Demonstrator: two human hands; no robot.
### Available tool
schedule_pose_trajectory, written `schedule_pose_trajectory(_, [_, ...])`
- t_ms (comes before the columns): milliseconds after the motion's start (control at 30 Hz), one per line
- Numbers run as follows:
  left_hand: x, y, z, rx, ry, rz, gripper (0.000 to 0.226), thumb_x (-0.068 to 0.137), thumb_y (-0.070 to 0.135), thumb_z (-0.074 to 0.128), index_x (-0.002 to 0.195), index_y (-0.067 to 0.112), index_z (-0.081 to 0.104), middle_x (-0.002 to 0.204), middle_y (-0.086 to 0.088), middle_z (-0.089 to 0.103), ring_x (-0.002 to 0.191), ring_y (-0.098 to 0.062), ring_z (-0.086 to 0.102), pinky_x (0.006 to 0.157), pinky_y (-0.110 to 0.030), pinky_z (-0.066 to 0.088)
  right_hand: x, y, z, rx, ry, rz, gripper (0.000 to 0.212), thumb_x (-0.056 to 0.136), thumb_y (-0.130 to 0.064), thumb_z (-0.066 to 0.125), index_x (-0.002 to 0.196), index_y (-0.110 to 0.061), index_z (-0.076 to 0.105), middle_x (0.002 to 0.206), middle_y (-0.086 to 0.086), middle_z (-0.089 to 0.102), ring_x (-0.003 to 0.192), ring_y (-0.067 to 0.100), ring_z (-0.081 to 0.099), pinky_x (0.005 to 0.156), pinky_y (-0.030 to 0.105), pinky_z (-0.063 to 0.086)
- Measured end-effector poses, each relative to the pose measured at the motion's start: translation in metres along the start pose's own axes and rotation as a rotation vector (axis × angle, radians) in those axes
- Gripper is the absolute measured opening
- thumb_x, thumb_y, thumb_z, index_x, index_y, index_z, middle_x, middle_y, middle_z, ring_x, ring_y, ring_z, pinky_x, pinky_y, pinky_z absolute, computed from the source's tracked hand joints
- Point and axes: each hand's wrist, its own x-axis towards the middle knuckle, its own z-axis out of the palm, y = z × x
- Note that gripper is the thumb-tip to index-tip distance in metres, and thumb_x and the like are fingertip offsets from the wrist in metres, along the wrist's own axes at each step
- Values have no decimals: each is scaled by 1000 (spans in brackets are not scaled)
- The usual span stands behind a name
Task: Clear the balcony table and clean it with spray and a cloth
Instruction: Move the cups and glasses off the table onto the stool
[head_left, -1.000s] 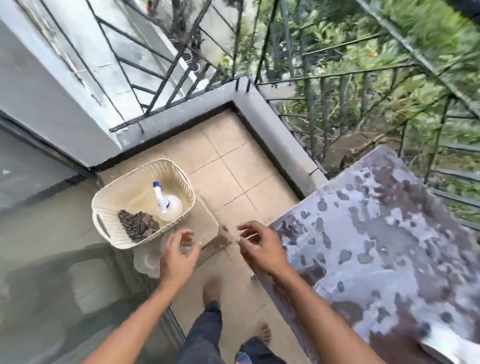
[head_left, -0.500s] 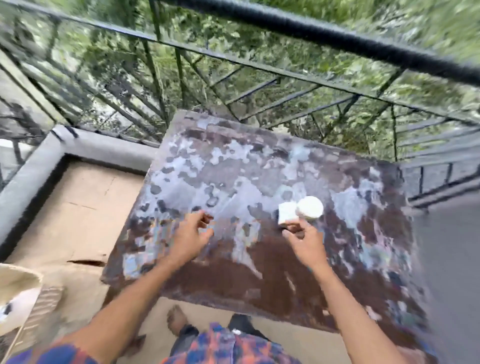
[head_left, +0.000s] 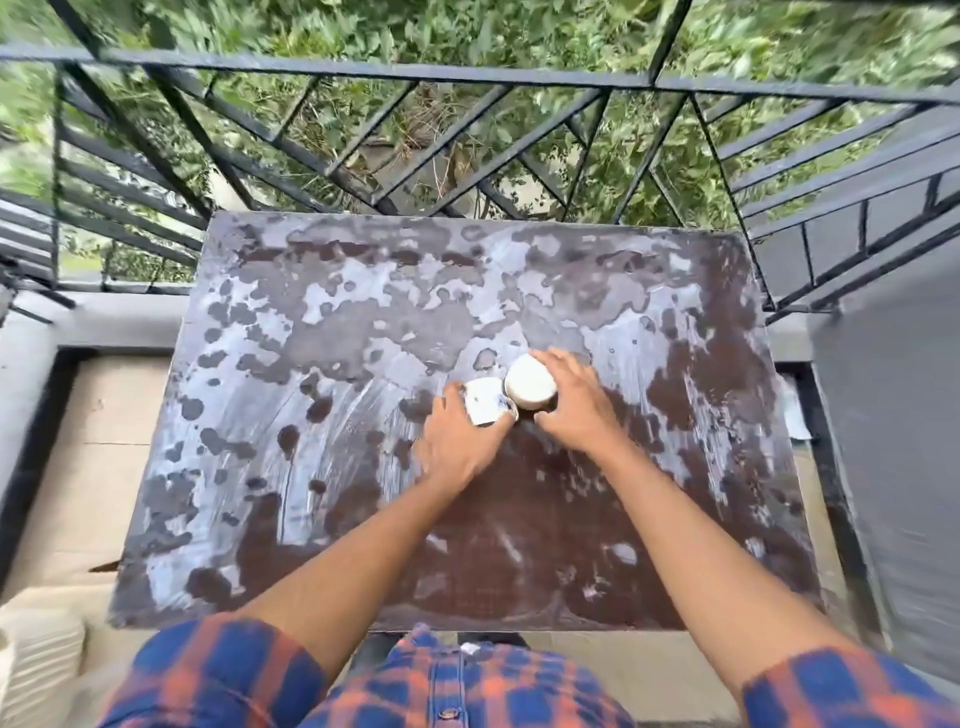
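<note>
Both hands are on stuff now, going by the head cam, the only view there is. Left hand (head_left: 460, 441) has its fingers curled round the squarish white piece (head_left: 485, 402) with a bit of blue on it. Right hand (head_left: 576, 410) is cupped over the round white pot (head_left: 530, 383), fingers arched round the far side and thumb on the near side. Can't tell exactly what either item is, too blurry. The two sit touching each other, right of centre on the table (head_left: 337, 338).

What changed: a second ago the hands were down over the basket on the floor, the one with the spray bottle and cloth in it. Half a second ago they were hovering over the table, the right one just short of the two white things and the left one open and well off to the side. Now both have closed in and got hold.

So I'd say we're in the clearing stage, and these look like the last two things on top. Neither looks lifted yet. The top is blotchy and patchy all over, so the spraying and wiping are yet to come, and neither the spray bottle nor the cloth is in shot. Black railing (head_left: 363, 73) runs right behind the far edge.
</note>
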Motion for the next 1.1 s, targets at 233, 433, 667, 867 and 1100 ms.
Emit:
schedule_pose_trajectory(233, [13,13,8,-29,8,-113,90,69,57,73,140,17,34,131,-10,59,121,-34,57,93,-41,47,16,-5,4,-192,21,-119,80,80,-18,73,154,-31,45,147,2,50,130,33,47,112,36,35])
schedule_pose_trajectory(433, [1,-39,-22,-312,52,-131,66,60,55,79,118,34,54,119,1,63,111,-20,60,97,-41,48,17,-17,16,372,165,135,77,68,-32,87,136,-21,51,127,6,59,114,31,57,88,38,48])
schedule_pose_trajectory(667, [-76,-159,-116,-534,273,-234,47,72,13,86,107,26,57,100,-1,66,85,-17,63,68,-12,48,-28,-105,61,1157,-86,102,76,65,-10,73,132,-29,44,111,0,59,95,13,60,76,37,57])
schedule_pose_trajectory(867, [-155,-298,-173,-704,594,-447,58,59,30,83,108,17,56,106,-15,66,99,-34,66,85,-38,51,-60,-226,150,886,-426,-64,72,54,-40,82,120,-26,56,101,-2,60,94,18,57,76,29,52])
schedule_pose_trajectory(1100, [-226,-438,-175,-746,778,-695,52,62,33,84,106,32,57,112,-8,65,104,-32,63,89,-41,50,-101,-361,262,632,-659,-288,72,64,-36,83,126,-53,51,122,10,57,105,25,62,91,40,55])
